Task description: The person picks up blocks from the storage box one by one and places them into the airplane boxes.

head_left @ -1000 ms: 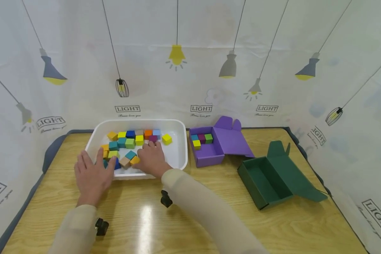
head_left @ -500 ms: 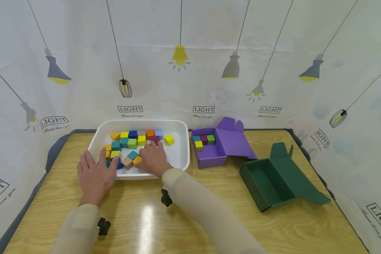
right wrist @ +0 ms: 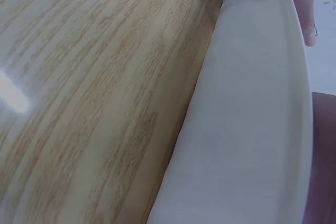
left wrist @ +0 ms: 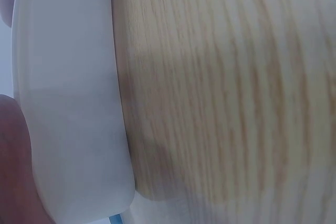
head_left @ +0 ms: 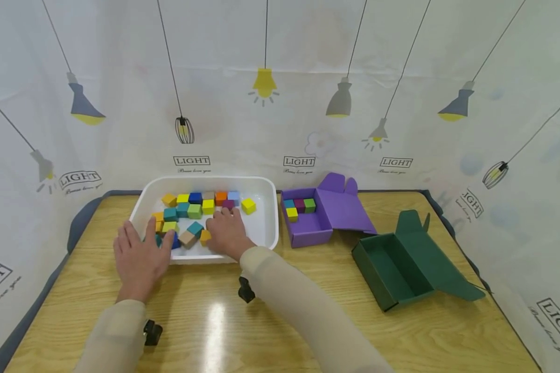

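Observation:
A white plastic tray (head_left: 261, 235) holds several coloured cubes. My left hand (head_left: 142, 259) lies spread over the tray's front left corner, its thumb close to a dark blue cube (head_left: 176, 240). Inside the tray, my right hand (head_left: 228, 234) reaches down with bent fingers. An orange cube (head_left: 205, 238) sits against its thumb side, partly covered. Near its fingertips is a purple cube (head_left: 228, 204). The back of the hand hides whether anything is pinched. Left of it lie a tan cube (head_left: 187, 239) and a teal cube (head_left: 195, 229). Both wrist views mostly show the tray's outer wall (left wrist: 73, 87) and the table.
To the right of the tray stands an open purple box (head_left: 308, 238) with several cubes at its back left. Farther right and nearer is an open dark green box (head_left: 371, 272), its lid folded back to the right. A printed curtain (head_left: 233, 129) borders the wooden table (head_left: 298, 290).
The orange cube has turned and shifted slightly right, toward the right hand's thumb side. My left hand keeps its place on the tray. The whole head view shifted a little.

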`<state>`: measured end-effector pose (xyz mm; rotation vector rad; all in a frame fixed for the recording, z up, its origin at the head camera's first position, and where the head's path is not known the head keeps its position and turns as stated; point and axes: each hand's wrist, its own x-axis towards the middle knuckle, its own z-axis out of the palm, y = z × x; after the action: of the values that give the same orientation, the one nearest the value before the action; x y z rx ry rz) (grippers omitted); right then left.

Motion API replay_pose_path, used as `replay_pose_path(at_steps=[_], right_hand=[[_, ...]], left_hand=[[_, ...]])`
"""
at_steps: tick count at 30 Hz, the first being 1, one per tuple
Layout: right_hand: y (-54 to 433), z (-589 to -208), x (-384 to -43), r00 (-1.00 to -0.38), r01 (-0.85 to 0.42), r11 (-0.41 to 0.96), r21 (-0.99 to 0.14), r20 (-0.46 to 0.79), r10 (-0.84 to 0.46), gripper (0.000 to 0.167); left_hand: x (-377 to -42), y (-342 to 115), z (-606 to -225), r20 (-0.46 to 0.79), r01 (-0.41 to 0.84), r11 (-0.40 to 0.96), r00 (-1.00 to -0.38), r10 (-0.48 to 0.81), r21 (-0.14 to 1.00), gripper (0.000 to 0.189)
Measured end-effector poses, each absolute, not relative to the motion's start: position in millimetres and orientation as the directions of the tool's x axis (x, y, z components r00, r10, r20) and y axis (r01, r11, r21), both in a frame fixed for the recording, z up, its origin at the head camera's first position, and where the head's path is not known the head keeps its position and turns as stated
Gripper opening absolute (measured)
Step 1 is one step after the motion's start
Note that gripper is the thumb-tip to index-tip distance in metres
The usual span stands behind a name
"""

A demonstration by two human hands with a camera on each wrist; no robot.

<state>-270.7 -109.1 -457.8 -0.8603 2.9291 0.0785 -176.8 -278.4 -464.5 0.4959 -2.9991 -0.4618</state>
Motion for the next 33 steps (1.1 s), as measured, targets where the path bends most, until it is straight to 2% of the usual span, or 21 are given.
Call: replay_pose_path(at_steps=[16, 25, 33], right_hand=[[-76, -426, -278, -0.830, -0.558, 0.824, 0.099, -0.050, -0.556, 0.039], [-34, -402, -285, -0.851, -0.525, 0.850, 0.042, -0.004, -0.525, 0.038], [15, -383, -303, -0.870, -0.491, 0.871, -0.019, 0.058, -0.490, 0.036]], left_hand=[[-175, -276, -462, 0.006, -0.297, 0.905, -0.950, -0.314, 0.306, 0.082], [-177, -276, -463, 0.000, -0.302, 0.901, -0.948, -0.318, 0.310, 0.082], [-177, -276, -465, 0.003, -0.302, 0.903, -0.948, -0.318, 0.304, 0.082]])
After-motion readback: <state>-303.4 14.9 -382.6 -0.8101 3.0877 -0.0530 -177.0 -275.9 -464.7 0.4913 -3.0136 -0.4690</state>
